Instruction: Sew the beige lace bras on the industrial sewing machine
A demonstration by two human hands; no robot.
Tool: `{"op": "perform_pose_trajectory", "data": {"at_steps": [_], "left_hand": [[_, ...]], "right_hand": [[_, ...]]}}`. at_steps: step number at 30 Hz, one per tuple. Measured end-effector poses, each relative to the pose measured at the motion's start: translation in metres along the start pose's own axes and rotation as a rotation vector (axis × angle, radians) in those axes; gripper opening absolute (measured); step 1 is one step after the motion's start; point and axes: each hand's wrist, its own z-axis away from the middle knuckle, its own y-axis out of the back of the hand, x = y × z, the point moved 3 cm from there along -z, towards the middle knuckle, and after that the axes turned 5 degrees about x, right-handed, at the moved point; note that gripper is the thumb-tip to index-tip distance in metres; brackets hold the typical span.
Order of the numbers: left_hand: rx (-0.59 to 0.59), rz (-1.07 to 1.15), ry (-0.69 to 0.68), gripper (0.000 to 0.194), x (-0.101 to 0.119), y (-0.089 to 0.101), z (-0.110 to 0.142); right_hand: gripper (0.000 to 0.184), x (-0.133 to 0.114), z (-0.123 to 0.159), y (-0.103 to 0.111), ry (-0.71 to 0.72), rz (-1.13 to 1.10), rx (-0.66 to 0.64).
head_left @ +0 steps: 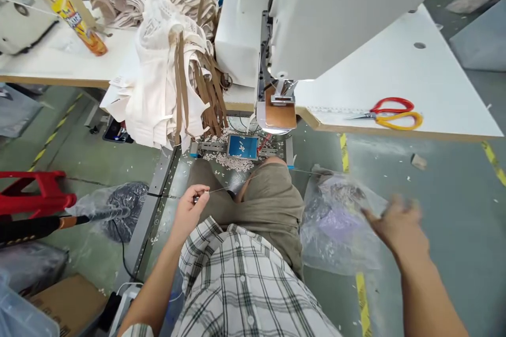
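My left hand (191, 208) is closed in a pinch on a small dark tool with a thin thread (221, 189) running from it toward my knee. My right hand (397, 224) reaches out to the right over a clear plastic bag (340, 221) of pale purple fabric on the floor; motion blurs its fingers. I sit in a plaid shirt and khaki shorts before a white sewing machine (316, 10), whose presser foot (281, 96) hangs over a brown plate.
A heap of cream garments with brown straps (174, 58) hangs off the table's left side. Red and yellow scissors (391, 113) lie on the white table (435, 63). An orange bottle (75, 18) stands far left. A red stool (35, 195) and bagged dark fabric (118, 205) sit on the floor.
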Motion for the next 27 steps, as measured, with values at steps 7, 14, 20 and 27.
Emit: {"op": "perform_pose_trajectory", "data": {"at_steps": [7,14,20,27], "left_hand": [[-0.154,-0.640,-0.523,0.020,0.032,-0.038,0.023],[-0.214,-0.734,-0.660,0.025,0.033,-0.051,0.033],[-0.252,0.156,-0.013,0.035,0.019,-0.043,0.022],[-0.259,0.721,0.213,0.046,0.015,-0.077,0.027]], "right_hand": [[0.047,-0.071,0.040,-0.215,0.002,-0.314,-0.514],[0.028,-0.087,0.038,-0.275,0.005,-0.637,-0.425],[0.025,-0.075,0.030,-0.249,0.156,-0.482,-0.236],[0.023,-0.078,0.033,-0.266,0.023,-0.727,-0.310]]}}
